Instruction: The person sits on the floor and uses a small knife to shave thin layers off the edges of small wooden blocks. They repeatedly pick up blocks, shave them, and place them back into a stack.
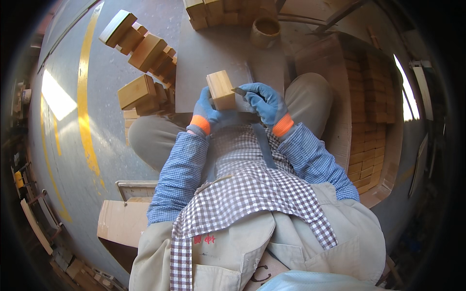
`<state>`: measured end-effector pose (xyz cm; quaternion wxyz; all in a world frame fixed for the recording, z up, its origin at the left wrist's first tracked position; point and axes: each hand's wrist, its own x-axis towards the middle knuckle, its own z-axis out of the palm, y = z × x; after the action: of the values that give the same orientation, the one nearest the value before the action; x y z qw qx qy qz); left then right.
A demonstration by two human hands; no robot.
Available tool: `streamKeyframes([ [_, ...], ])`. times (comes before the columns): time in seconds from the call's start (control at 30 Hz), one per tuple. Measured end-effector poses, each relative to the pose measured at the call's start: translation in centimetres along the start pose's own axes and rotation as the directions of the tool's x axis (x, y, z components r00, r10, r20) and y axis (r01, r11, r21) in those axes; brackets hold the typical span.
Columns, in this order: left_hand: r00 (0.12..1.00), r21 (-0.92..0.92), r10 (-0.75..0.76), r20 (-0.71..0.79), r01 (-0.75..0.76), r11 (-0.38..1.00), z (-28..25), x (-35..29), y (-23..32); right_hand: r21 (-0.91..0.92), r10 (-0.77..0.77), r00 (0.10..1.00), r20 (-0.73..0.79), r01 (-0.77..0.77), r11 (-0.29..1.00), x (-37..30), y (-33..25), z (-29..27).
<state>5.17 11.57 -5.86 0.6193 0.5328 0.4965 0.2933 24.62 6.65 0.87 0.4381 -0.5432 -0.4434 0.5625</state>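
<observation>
A pale wooden block (pixel 221 88) stands tilted in front of me, held by my left hand (pixel 206 107). That hand wears a blue glove with an orange cuff, and its fingers are wrapped round the block's lower left side. My right hand (pixel 267 102), gloved the same way, is closed on a small flat blade (pixel 238 90) that looks like a putty knife. The blade's tip is at the block's right edge. Its handle is hidden in my fingers.
Beyond my hands is a grey work surface (pixel 190 68) with a round pot (pixel 265 33) and piled wooden blocks (pixel 225 12). More blocks (pixel 147 52) are stacked at the left. A cardboard box (pixel 343 104) at the right holds rows of blocks; another box (pixel 121 218) sits lower left.
</observation>
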Motion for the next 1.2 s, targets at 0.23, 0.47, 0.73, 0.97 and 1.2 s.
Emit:
streamKeyframes([
  [0.23,1.000,0.012,-0.010,-0.006,0.010,1.000,0.0,-0.1,-0.3,-0.100,-0.177,0.983,-0.040,0.173,0.980,-0.4,-0.8,0.7],
  [0.47,1.000,0.016,-0.004,-0.002,0.005,1.000,0.0,0.0,-0.2,-0.582,-0.487,0.859,0.157,0.479,0.657,-1.0,-2.7,0.9],
  [0.73,1.000,0.047,-0.008,0.016,0.007,0.999,0.2,-0.8,1.4,-0.787,-0.548,0.776,0.312,0.534,0.308,-0.9,-4.1,1.8],
  [0.97,0.999,0.048,0.033,0.010,-0.034,0.998,0.0,-0.5,1.0,-0.826,-0.526,0.773,0.353,0.522,0.213,-0.9,-5.5,2.4],
  [1.2,1.000,0.083,0.017,0.000,-0.017,0.996,0.0,0.0,0.0,-0.873,-0.433,0.805,0.406,0.482,0.078,-0.5,-6.5,3.1],
])
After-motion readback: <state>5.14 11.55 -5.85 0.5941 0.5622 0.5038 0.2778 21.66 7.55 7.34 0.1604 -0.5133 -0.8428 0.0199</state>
